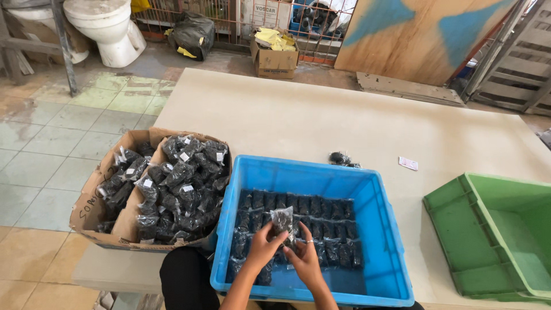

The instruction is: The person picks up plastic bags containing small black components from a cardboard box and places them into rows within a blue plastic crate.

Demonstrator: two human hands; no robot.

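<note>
Both my hands are inside a blue plastic crate (373, 189) at the table's near edge. My left hand (262, 248) and my right hand (304, 259) together hold one small clear bag of dark parts (282, 220) upright above the crate's floor. Rows of similar small dark bags (321, 208) lie packed across the crate's bottom. To the left, an open cardboard box (100, 179) is heaped with several more such bags (183, 178).
A green plastic crate (453, 198) stands at the right. A loose dark bag (340, 158) and a small white slip (408, 163) lie on the pale table (298, 115). On the tiled floor beyond stand a white toilet (112, 28), a cardboard box (274, 57) and leaning boards.
</note>
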